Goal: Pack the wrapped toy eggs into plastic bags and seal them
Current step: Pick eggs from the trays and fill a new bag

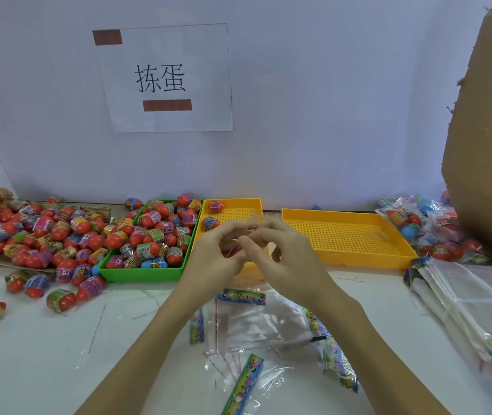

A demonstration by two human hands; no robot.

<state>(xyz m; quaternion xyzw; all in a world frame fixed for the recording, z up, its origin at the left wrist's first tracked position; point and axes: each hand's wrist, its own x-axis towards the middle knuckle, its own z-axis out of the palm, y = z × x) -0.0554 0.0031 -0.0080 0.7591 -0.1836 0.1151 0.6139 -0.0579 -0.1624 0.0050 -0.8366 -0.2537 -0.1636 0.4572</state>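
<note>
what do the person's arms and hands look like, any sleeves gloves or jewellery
Both arms are bare up to the bottom edge of the picture, with no sleeves in view. The left hand and right hand wear no gloves, and no rings, watch or bracelet show on them. The fingers are slim, the nails short and unpainted as far as they show.

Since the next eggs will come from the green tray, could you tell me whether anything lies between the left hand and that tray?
Nothing visible does. The left hand hovers just right of the green tray, and only the yellow tray's rim separates them, low beneath the fingers.
</note>
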